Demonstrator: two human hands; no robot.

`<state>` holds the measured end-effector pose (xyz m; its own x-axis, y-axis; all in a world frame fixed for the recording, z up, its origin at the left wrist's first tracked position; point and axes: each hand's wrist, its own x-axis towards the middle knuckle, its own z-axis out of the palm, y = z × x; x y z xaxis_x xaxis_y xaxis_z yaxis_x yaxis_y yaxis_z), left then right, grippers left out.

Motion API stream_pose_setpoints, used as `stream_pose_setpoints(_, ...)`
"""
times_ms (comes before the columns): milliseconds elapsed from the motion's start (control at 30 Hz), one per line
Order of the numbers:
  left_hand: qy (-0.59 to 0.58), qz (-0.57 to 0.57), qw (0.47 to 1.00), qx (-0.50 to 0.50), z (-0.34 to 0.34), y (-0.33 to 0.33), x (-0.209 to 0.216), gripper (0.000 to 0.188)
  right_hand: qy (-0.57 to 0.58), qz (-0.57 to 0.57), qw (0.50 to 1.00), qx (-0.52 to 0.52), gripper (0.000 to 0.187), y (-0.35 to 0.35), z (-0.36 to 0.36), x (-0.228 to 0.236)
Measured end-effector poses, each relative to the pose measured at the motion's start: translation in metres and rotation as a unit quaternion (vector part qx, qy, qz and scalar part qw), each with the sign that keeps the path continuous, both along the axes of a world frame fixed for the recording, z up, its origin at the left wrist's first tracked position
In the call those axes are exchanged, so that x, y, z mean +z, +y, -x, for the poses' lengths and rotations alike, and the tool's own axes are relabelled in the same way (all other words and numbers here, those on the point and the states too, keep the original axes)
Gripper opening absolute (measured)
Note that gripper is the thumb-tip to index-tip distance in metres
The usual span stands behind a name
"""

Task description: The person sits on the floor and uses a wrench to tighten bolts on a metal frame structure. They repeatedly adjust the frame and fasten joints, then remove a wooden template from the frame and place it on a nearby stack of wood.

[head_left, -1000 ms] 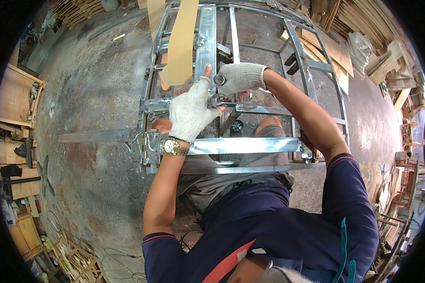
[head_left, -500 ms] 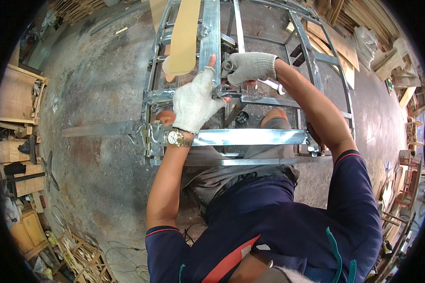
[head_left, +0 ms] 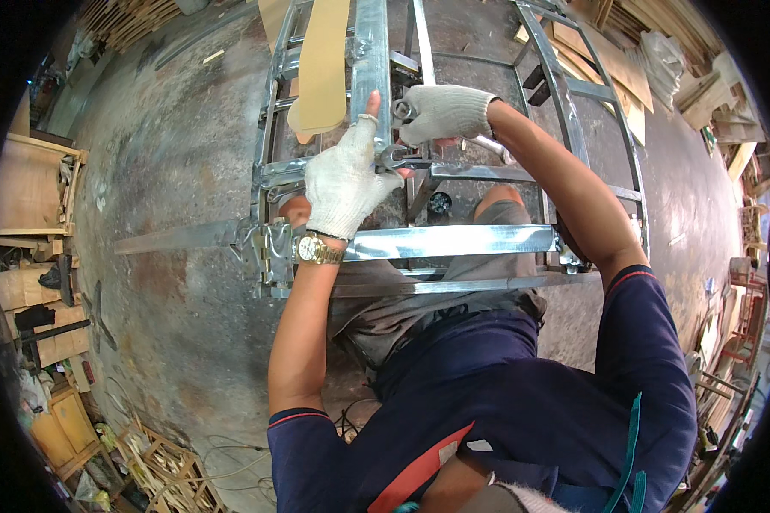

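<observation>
Head view: steel frame (head_left: 453,242) looks largely assembled

It lies beneath both gloved hands. The right hand (head_left: 449,113) grasps a ring-ended wrench (head_left: 404,109); the left hand (head_left: 342,188) is at an open-ended wrench (head_left: 392,157), its grip unclear. Whether any fastening there is finished cannot be told.

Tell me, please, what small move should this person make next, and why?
Perhaps check the seating of the open-ended wrench before any turning. Its head sits by the left hand at the metal frame, but its fit is unclear from here. The right hand holds a ring-ended tool close by.
</observation>
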<state>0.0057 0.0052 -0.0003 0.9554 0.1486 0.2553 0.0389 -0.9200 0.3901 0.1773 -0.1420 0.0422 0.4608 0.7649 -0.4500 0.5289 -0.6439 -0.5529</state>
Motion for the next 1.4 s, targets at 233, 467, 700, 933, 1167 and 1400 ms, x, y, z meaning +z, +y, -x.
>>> stream_pose_setpoints(233,-0.037,-0.006,0.999,-0.013,-0.001,0.001,-0.005,0.128,0.022,-0.034,0.999,0.019,0.031,-0.006,0.000,0.006)
stream_pose_setpoints(467,0.008,-0.014,1.000,0.012,-0.002,-0.002,-0.001,0.126,-0.011,0.000,1.000,-0.010,0.034,-0.001,0.006,0.004)
stream_pose_setpoints(700,0.001,-0.030,0.999,0.017,0.000,-0.003,0.002,0.123,-0.027,-0.050,0.998,0.015,0.041,-0.007,-0.003,-0.007)
stream_pose_setpoints(933,-0.002,-0.012,1.000,0.012,0.002,0.000,0.000,0.121,-0.054,0.003,0.998,0.009,0.037,0.003,0.011,0.003)
stream_pose_setpoints(1167,-0.075,0.008,0.997,-0.014,0.003,0.001,-0.006,0.121,0.008,-0.061,0.998,0.025,0.034,-0.008,0.000,-0.006)
stream_pose_setpoints(1400,-0.008,-0.011,1.000,0.019,0.002,-0.002,-0.001,0.116,-0.027,-0.057,0.997,0.037,0.030,-0.002,0.008,0.002)
